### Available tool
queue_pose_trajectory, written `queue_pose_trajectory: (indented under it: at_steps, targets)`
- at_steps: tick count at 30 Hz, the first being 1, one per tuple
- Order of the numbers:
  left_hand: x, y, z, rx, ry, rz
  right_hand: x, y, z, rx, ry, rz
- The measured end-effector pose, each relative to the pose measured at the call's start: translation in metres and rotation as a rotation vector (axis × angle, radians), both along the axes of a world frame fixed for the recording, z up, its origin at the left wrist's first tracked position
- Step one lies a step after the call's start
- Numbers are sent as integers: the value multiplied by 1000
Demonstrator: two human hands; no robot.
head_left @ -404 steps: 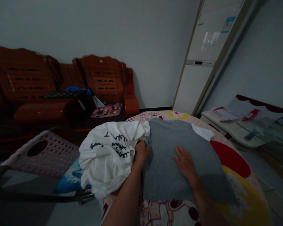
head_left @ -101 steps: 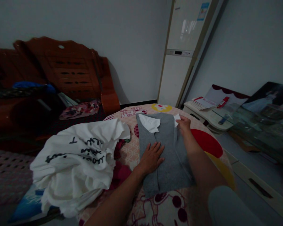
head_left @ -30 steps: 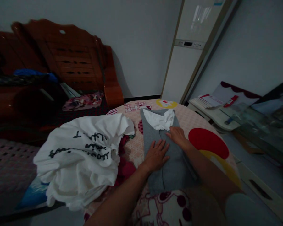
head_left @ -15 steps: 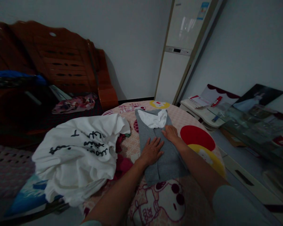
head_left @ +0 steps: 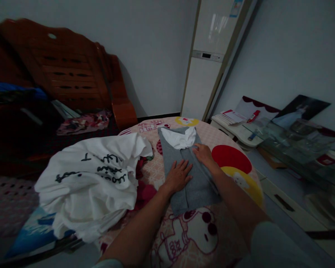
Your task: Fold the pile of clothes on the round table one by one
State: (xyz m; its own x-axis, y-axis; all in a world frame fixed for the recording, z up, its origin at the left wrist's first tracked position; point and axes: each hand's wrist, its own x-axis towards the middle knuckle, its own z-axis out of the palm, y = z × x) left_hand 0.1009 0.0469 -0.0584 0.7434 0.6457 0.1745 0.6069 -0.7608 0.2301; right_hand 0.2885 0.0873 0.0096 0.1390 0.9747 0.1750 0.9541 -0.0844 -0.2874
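Observation:
A grey cardigan (head_left: 174,158) with a white collar piece (head_left: 180,139) at its neck lies folded into a long flat shape on the round table. Palm down on its middle, my left hand (head_left: 178,176) rests with fingers spread. My right hand (head_left: 203,154) is at the cardigan's upper right edge, just below the white collar, its fingers curled in on the grey fabric. The fingertips are only partly visible. Left of the cardigan, a heaped white garment (head_left: 92,178) with black lettering hangs over the table's side.
A pink patterned tablecloth (head_left: 206,136) covers the table. Dark red cloth (head_left: 145,195) pokes out beside the white garment. At the left stands a wooden sofa (head_left: 72,74) with clothes on it. A glass shelf unit (head_left: 284,149) is on the right, a tall white air conditioner (head_left: 199,82) behind.
My right hand has shifted slightly at the cardigan's right edge, its fingers lifting a little. My left hand stays flat on the fabric. The whole view has shifted slightly.

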Motion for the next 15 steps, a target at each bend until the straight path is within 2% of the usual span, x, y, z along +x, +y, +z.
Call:
queue_pose_trajectory:
  at_steps: [2, 5, 9, 12, 15]
  targets:
    - [1, 1, -1, 3, -4, 0, 13, -27, 5, 53, 74, -7]
    - [2, 2, -3, 12, -6, 2, 26, -76, 3, -25, 81, 0]
    - [2, 2, -4, 16, -2, 4, 17, -136, -15, -106, -172, 29]
    - [2, 2, -2, 7, 3, 6, 5, -157, -26, -113, -334, 28]
    - [1, 1, 0, 1, 4, 10, 0, -157, -27, -137, -397, -13]
